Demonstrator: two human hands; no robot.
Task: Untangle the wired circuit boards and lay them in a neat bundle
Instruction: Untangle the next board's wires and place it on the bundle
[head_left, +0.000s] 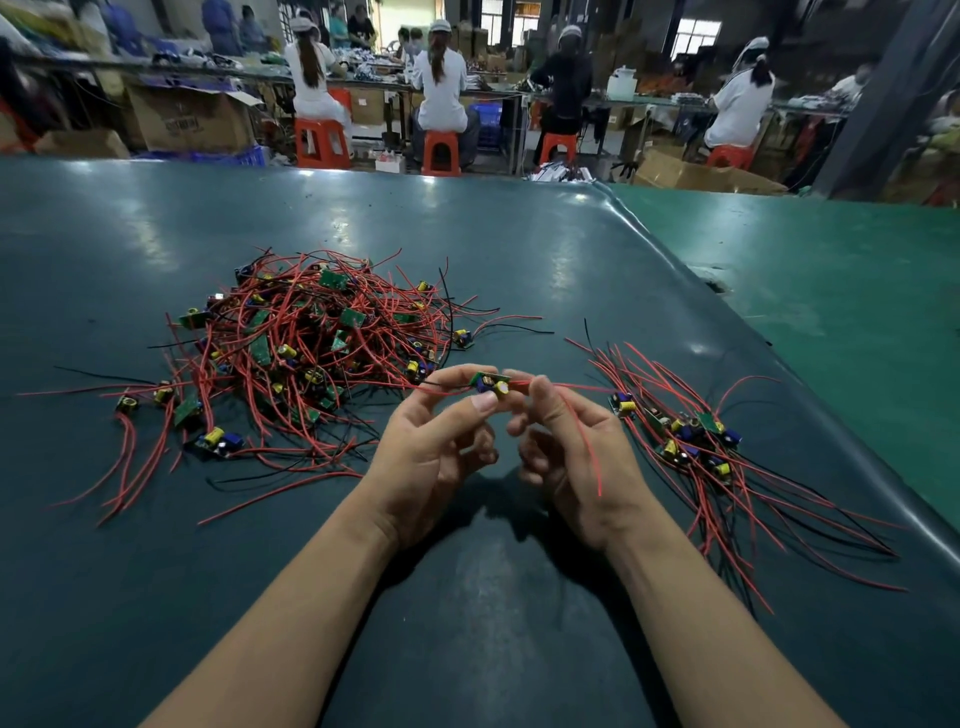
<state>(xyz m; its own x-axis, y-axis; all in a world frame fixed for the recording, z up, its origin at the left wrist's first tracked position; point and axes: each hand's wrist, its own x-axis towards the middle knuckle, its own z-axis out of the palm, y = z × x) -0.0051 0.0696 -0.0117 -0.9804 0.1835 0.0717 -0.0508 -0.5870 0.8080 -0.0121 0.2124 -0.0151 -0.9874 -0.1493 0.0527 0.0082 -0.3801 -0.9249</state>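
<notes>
1. Both hands are up over the desk (519, 249), palms turned in, with one small board (491, 384) held between them, a bit above the surface.
2. Left hand (439, 447): grip is grasping the board, thumb tip pressed up on its near side, index finger curled over the far side. Other fingers loosely curled.
3. Right hand (576, 457): grip is pinching the board's right end where the red wire (584, 436) leaves it. That wire runs down across the palm and ends near the wrist.
4. The board is green with a yellow cap and a blue part facing the camera. More red wire trails off its left end toward the big pile.
5. The pile (306, 343) sits left of the hands, a messy heap of boards with red and a few black wires going every direction.
6. The bundle (691, 436) is on the right, just beside the right hand: boards clustered together, wires fanned out toward the near right and the far left.
7. Background: people sit on orange stools (322, 143) at long benches, backs to the camera, cardboard boxes (189, 119) around.
</notes>
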